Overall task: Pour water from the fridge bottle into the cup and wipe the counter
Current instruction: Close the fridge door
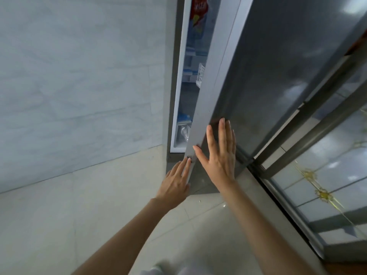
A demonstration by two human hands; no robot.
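Note:
A grey fridge door (268,66) stands slightly ajar, leaving a narrow gap that shows lit shelves inside. My right hand (218,155) lies flat, fingers spread, against the door's front near its lower edge. My left hand (175,181) rests its fingertips on the door's silver side edge (210,86) low down. In the gap I see a red and blue package (198,14) high up and what looks like clear plastic bottles (183,132) in the bottom door bin. No cup or counter is in view.
A pale marbled wall (79,76) stands left of the fridge. Light floor tiles (99,205) lie underfoot. A dark-framed sliding glass door (309,135) with its track runs along the right.

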